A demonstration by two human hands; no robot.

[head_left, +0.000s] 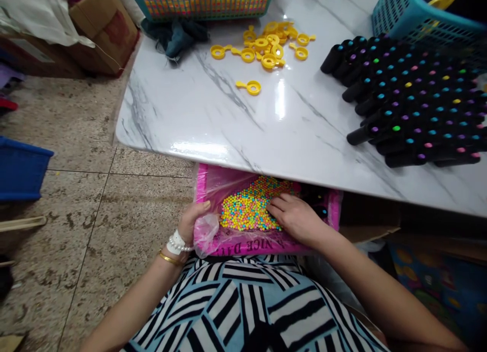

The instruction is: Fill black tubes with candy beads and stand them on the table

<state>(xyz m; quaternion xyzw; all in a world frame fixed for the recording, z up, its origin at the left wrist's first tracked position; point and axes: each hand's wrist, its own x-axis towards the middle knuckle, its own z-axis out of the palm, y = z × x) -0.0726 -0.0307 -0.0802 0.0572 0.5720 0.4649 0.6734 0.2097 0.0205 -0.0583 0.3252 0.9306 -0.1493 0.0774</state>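
Note:
A pink basket (pixel 264 242) lined with clear plastic sits at my lap, partly under the table edge. Inside lies a heap of small round beads (pixel 247 208) in yellow, pink, orange and blue. My left hand (pixel 189 223) is closed on the basket's left rim and its plastic liner, thumb on top. My right hand (pixel 294 216) reaches into the basket, its fingers curled together with the tips among the beads; what they pinch is hidden. Dark pieces with coloured dots (pixel 317 202) show beyond my right hand, at the basket's right end.
The marble-patterned table (pixel 182 113) holds loose yellow ring caps (pixel 272 45), a dark cloth (pixel 177 37) and rows of black tubes (pixel 403 106) with coloured dots. Green (pixel 205 2) and blue (pixel 403 12) baskets stand behind. Cardboard boxes (pixel 102 30) and a blue bin (pixel 23 168) are left.

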